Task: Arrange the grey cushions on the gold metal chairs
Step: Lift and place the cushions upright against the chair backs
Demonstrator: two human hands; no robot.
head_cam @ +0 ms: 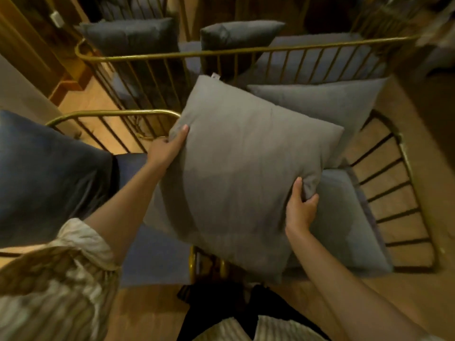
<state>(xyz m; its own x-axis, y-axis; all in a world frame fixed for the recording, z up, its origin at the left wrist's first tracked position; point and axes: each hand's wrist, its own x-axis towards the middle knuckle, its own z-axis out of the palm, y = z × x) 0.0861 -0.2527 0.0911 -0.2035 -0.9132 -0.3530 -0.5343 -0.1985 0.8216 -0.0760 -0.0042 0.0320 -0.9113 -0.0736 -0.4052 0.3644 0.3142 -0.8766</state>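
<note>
Mid-placement: left hand (167,150) and right hand (301,207) clamp grey cushion (246,168) edges; next, lower onto gold chair (403,193) beneath hands.

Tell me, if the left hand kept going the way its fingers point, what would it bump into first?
The left hand already grips the grey cushion at its edge. Going on up and right, it would probably just push further into that cushion, though depth is hard to judge.
</note>
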